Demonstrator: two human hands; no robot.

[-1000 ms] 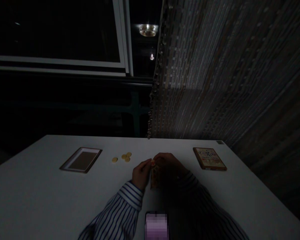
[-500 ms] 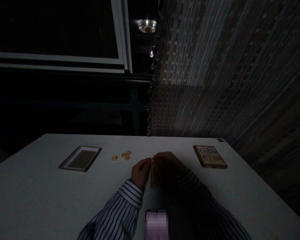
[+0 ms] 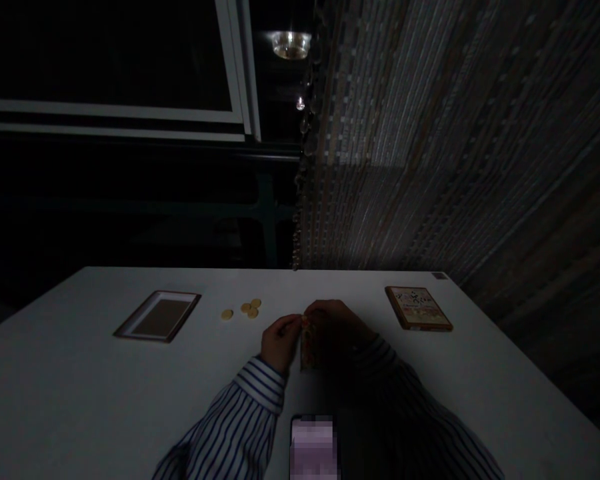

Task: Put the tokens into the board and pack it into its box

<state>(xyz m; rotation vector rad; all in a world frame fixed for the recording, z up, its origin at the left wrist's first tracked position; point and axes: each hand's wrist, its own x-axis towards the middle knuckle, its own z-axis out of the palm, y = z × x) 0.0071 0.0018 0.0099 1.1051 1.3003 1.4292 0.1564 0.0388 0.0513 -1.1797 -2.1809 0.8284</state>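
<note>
My left hand (image 3: 281,341) has its thumb and fingers pinched at the top edge of a small packet with a dark red and orange pattern (image 3: 308,353). From the other side my right hand (image 3: 337,323) closes on the same top edge, its fingertips meeting those of the left. Deep shadow covers much of the right hand and hides the packet's right part, so its exact kind is hard to make out. The packet is over the white table (image 3: 220,393), in front of me.
Several round yellowish tokens (image 3: 253,312) lie left of the hands. Farther left is a shallow open box part (image 3: 160,317); on the right lies a printed box (image 3: 420,308). A phone (image 3: 314,447) with a blurred screen is near me. A string curtain (image 3: 380,133) hangs behind the table.
Both hands keep their pinch on the packet with barely any movement. The whole view has shifted slightly.
</note>
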